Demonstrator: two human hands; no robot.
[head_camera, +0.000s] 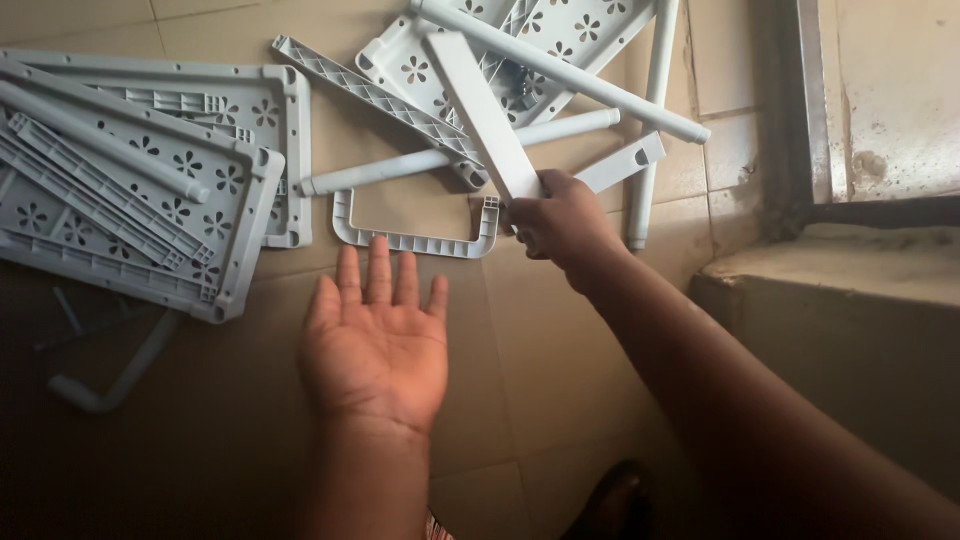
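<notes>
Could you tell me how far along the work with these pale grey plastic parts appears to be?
Early on. Nothing looks joined: the perforated panels, round tubes and U-shaped handle piece lie loose on the tiled floor. In hand: the right hand grips a flat bar; the left hand hovers open, empty. All the joining is left.

The left hand (375, 335) lies open, palm up, its 4 fingers (378, 272) straight and close together, the thumb spread out to the side, gripping nothing. The right hand (562, 222) is closed in a grip, knuckles up, its forearm stretched out long behind the grip.
</notes>
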